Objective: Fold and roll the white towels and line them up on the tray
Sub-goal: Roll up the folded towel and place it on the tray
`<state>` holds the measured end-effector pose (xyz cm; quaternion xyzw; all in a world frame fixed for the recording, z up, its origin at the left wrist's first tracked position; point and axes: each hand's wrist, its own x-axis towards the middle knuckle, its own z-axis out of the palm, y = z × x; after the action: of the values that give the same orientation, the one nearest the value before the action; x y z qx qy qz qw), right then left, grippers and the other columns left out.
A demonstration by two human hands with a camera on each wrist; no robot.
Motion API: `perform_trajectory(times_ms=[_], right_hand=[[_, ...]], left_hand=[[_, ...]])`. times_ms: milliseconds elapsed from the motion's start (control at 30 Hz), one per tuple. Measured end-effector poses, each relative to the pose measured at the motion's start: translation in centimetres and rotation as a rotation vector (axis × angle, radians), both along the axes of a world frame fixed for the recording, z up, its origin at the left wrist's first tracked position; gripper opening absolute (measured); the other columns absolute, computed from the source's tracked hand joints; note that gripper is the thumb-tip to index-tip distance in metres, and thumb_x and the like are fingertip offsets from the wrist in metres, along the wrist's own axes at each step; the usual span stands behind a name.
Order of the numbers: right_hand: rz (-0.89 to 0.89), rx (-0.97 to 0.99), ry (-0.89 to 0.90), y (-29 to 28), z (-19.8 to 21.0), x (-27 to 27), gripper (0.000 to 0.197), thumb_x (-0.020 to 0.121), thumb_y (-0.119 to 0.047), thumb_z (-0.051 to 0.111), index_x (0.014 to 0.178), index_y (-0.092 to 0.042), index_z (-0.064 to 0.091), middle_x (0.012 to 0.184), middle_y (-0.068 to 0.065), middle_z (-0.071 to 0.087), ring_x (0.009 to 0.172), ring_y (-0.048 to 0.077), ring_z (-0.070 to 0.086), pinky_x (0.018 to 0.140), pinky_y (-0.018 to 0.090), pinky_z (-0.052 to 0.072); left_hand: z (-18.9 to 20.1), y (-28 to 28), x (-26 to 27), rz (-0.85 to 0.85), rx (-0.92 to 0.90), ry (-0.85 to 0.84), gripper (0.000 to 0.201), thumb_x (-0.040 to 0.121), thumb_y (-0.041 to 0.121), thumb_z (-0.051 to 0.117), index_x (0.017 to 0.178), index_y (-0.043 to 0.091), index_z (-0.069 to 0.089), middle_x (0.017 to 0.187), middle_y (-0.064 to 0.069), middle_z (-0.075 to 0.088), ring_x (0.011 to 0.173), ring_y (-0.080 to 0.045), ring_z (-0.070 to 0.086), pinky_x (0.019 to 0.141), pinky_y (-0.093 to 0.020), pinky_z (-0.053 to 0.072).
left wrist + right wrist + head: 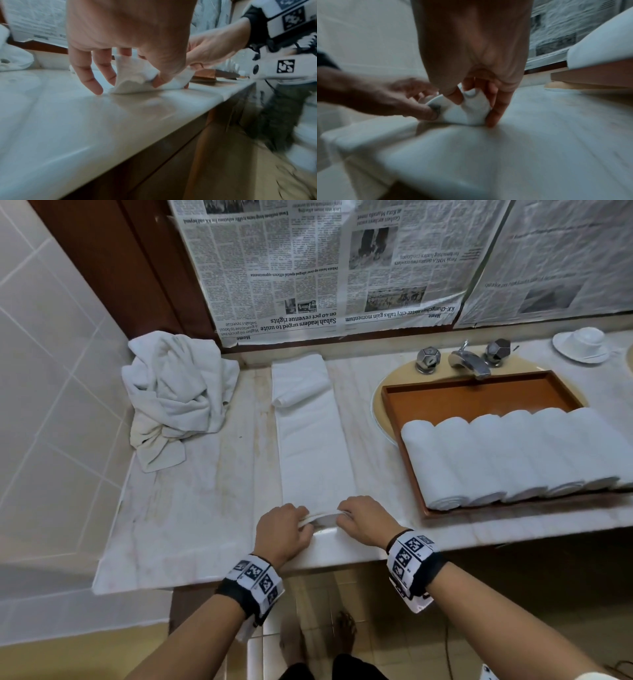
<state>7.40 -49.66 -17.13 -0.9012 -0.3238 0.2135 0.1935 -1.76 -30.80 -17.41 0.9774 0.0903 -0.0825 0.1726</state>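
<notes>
A white towel folded into a long strip lies down the marble counter, its far end folded back on itself. My left hand and right hand pinch its near end, which is curled up off the counter into the start of a roll. A brown wooden tray sits over the sink at the right, holding several rolled white towels side by side along its front. A heap of unfolded white towels lies at the back left.
The counter's front edge runs just under my wrists. Taps and a spout stand behind the tray. A white cup and saucer sit at the far right. Newspaper covers the wall behind the counter.
</notes>
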Motion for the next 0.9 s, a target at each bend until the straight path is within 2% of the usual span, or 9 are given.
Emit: perform_trajectory(times_ms=[100,200,367,467,600,667,733,800,900], right_hand=[[-0.100,0.072,0.068,-0.5,-0.5,0.9,0.021,0.093,-0.023,0.053,0.089,-0.007,0.066,0.087,0.007,0.066,0.082,0.023,0.054,0.068,0.032,0.037],[-0.231,0.151,0.148,-1.0,-1.1,1.2,0.024,0.093,-0.026,0.058,0.112,-0.013,0.067,0.106,0.003,0.067,0.097,0.017,0.055,0.080,0.027,0.042],[-0.230,0.265,0.074,-1.6,-1.8,0.9,0.014,0.095,-0.014,0.059,0.106,-0.015,0.067,0.102,0.000,0.063,0.091,0.013,0.057,0.077,0.016,0.039],[-0.154,0.237,-0.044,-1.6,-2.3,0.1,0.014,0.097,-0.011,0.056,0.104,-0.015,0.067,0.106,0.000,0.055,0.085,0.021,0.058,0.079,0.029,0.047],[0.013,0.127,-0.242,-1.6,-2.5,-0.5,0.015,0.090,-0.004,0.059,0.101,-0.008,0.069,0.103,0.005,0.060,0.090,0.027,0.059,0.061,0.040,0.053],[0.101,0.053,-0.359,-1.6,-2.1,-0.6,0.014,0.083,-0.016,0.059,0.092,-0.010,0.068,0.097,0.004,0.062,0.089,0.026,0.058,0.057,0.038,0.052],[0.190,-0.068,-0.428,-1.6,-1.7,-1.0,0.024,0.076,-0.032,0.057,0.085,-0.014,0.068,0.094,0.002,0.062,0.089,0.023,0.057,0.063,0.035,0.050],[0.210,-0.146,-0.464,-1.3,-1.4,-1.1,0.022,0.069,-0.032,0.066,0.083,-0.014,0.068,0.092,0.002,0.062,0.089,0.023,0.057,0.068,0.035,0.049],[0.185,-0.148,-0.464,-0.6,-1.7,-1.3,0.019,0.063,-0.023,0.076,0.076,-0.013,0.067,0.083,0.004,0.062,0.080,0.024,0.058,0.065,0.035,0.048]], left_hand=[[1.0,2.0,0.4,0.057,-0.301,0.115,0.040,0.077,0.051,0.049,0.091,0.027,0.077,0.080,0.005,0.072,0.077,-0.014,0.064,0.066,-0.030,0.045],[1.9,3.3,0.8,0.101,-0.389,0.190,0.039,0.075,0.049,0.052,0.092,0.026,0.078,0.086,0.006,0.074,0.083,-0.013,0.065,0.078,-0.031,0.050],[1.2,3.2,1.5,0.128,-0.335,0.195,0.026,0.097,0.029,0.053,0.102,0.018,0.075,0.103,0.001,0.072,0.096,-0.019,0.062,0.087,-0.032,0.048],[0.7,2.2,1.5,0.159,-0.290,0.130,0.023,0.097,0.023,0.049,0.105,0.018,0.070,0.100,0.000,0.067,0.091,-0.018,0.057,0.077,-0.030,0.043],[-0.1,1.2,0.6,0.159,-0.292,0.055,0.015,0.092,0.015,0.050,0.102,0.020,0.059,0.099,-0.004,0.056,0.088,-0.024,0.056,0.073,-0.033,0.044],[-0.7,0.9,0.2,0.097,-0.222,-0.026,0.017,0.089,0.010,0.053,0.103,0.015,0.062,0.109,-0.003,0.048,0.093,-0.024,0.052,0.076,-0.034,0.045],[-1.3,0.6,-0.1,-0.002,-0.162,-0.105,0.020,0.089,0.005,0.055,0.104,0.017,0.063,0.110,-0.001,0.045,0.093,-0.021,0.046,0.070,-0.033,0.046],[-1.7,0.4,-0.4,-0.116,-0.137,-0.129,0.020,0.093,0.009,0.055,0.107,0.019,0.064,0.106,0.001,0.051,0.093,-0.022,0.048,0.068,-0.032,0.045],[-1.9,0.7,-0.6,-0.162,-0.170,-0.117,0.026,0.091,0.038,0.058,0.111,0.022,0.061,0.106,0.006,0.053,0.098,-0.017,0.047,0.072,-0.028,0.041]])
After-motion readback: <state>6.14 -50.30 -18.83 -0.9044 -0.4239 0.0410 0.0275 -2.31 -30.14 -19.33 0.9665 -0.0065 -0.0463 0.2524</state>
